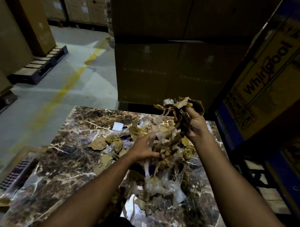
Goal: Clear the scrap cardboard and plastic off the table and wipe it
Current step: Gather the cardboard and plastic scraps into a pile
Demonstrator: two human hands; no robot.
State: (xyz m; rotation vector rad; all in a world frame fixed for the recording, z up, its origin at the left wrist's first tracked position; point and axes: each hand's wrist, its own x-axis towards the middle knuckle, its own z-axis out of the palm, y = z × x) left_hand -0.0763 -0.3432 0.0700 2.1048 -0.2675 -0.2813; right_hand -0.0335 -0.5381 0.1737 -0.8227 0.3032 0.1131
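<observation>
A brown marble-patterned table (61, 160) carries torn cardboard scraps (99, 142) and crumpled clear plastic (161, 181) across its middle and right side. My right hand (195, 124) is raised above the table's far right and grips a bunch of cardboard pieces and tape strips (178, 108) that hang down from it. My left hand (144, 147) sits lower, its fingers curled into the dangling strips of that same bunch. A small white rectangular piece (118, 126) lies near the table's far edge.
Tall stacked cardboard boxes (166, 44) stand right behind the table. A large printed appliance carton (269, 76) is close on the right. A flat cardboard tray (12, 173) lies on the floor at the left. Grey floor with a yellow line (60, 94) stretches left.
</observation>
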